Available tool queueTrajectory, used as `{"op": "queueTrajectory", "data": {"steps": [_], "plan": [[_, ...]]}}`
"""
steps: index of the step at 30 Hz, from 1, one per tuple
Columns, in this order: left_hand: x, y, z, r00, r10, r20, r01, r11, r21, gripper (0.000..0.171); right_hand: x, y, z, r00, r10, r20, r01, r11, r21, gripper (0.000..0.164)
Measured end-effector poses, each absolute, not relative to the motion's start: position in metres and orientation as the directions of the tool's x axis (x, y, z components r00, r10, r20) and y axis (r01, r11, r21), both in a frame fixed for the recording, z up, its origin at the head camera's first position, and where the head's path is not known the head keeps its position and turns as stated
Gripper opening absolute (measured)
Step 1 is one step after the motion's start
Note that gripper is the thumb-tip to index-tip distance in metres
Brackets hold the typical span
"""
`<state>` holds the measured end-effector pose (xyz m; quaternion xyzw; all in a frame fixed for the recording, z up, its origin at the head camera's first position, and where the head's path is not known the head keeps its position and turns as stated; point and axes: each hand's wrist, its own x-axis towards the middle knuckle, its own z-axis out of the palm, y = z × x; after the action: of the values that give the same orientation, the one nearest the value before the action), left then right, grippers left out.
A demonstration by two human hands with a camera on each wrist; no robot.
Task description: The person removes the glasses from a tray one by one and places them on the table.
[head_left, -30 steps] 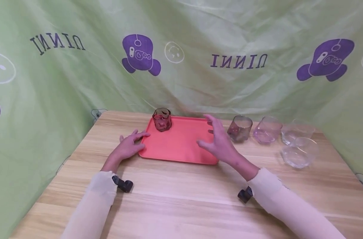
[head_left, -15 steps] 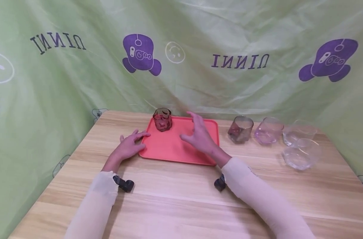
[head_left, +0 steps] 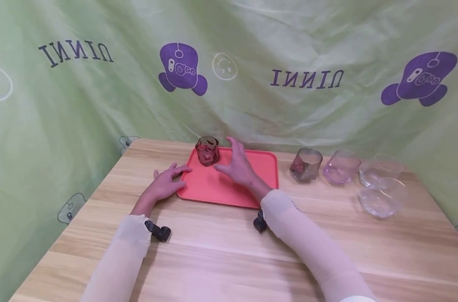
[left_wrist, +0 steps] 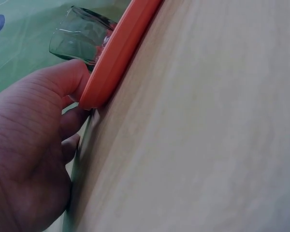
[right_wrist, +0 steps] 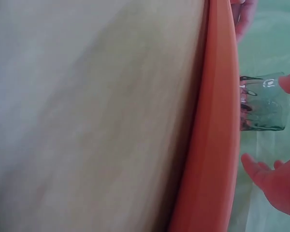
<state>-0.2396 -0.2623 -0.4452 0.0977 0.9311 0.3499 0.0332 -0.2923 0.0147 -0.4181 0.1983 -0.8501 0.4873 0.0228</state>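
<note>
My left hand (head_left: 164, 184) rests at the left edge of a red tray (head_left: 221, 184), with its fingers and thumb touching the rim. In the left wrist view the rim (left_wrist: 111, 67) hides the thumb's tip. A dark tinted glass (head_left: 208, 152) with a wavy wall stands upright in the tray's back left corner. Just right of that glass, my right hand (head_left: 239, 167) is over the tray with thumb and fingers spread, holding nothing. The right wrist view shows the glass (right_wrist: 265, 104) beyond the tray rim, between the thumb and the fingers but apart from them.
Right of the tray stand a grey tinted glass (head_left: 306, 165), a pale pink glass (head_left: 342, 167) and two clear glasses, one behind (head_left: 379, 170), one in front (head_left: 379, 199). The wooden table (head_left: 213, 251) meets a green curtain (head_left: 251, 113) at the back.
My right hand has moved left across the tray, from its right edge to close beside the dark glass. The left hand stays at the tray's edge.
</note>
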Motion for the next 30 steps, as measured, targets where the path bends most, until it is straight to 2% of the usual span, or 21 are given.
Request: {"op": "queueTrajectory", "data": {"steps": [11,18,30], "plan": [[-0.240,-0.261,-0.451,-0.980,0.199,0.011,0.157,0.735,0.660,0.050,-0.304,-0.003,-0.426,-0.934,-0.285,0.214,-0.330,0.460,-0.825,0.107],[-0.240,-0.260,-0.450,-0.979,0.203,0.026,0.167,0.720,0.674,0.049,-0.309,-0.013,-0.425,-0.931,-0.290,0.220,-0.334,0.441,-0.833,0.104],[-0.239,-0.261,-0.447,-0.979,0.202,0.020,0.164,0.729,0.664,0.051,-0.311,-0.027,-0.425,-0.932,-0.298,0.204,-0.333,0.491,-0.805,0.095]]}}
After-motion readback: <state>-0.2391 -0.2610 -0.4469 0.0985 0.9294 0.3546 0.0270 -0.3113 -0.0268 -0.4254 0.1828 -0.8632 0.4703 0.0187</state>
